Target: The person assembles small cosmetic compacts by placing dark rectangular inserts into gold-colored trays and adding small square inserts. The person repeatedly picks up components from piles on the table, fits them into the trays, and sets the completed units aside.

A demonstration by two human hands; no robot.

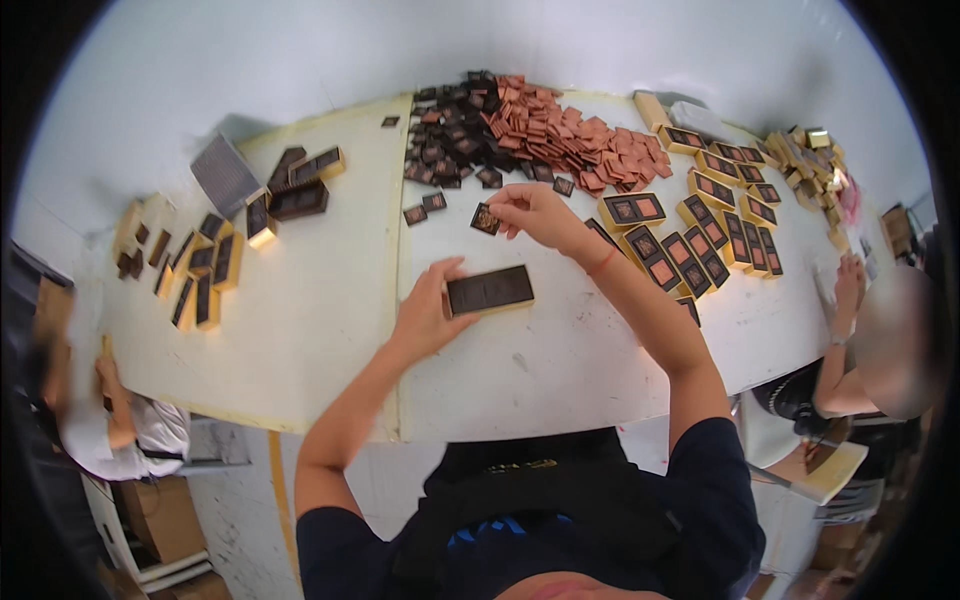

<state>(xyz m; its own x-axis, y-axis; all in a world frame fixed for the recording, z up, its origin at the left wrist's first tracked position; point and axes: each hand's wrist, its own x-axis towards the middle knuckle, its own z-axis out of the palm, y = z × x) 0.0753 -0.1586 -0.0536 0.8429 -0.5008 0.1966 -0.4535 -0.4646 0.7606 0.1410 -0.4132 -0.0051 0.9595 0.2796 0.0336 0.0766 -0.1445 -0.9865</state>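
My left hand (428,310) holds a dark rectangular tray with a gold edge (490,291) flat on the white table (330,300). My right hand (535,210) pinches a small dark square piece (486,219) just above the table, a little beyond the tray. Behind it lies a heap of dark square pieces (455,140), and beside that a heap of copper-coloured square pieces (580,140).
Filled gold-edged trays (700,235) lie in rows on the right. More trays (205,270) and a grey ridged block (225,175) sit on the left. Gold boxes (805,155) pile up at the far right. One person works at the left edge (110,420), another at the right (870,350).
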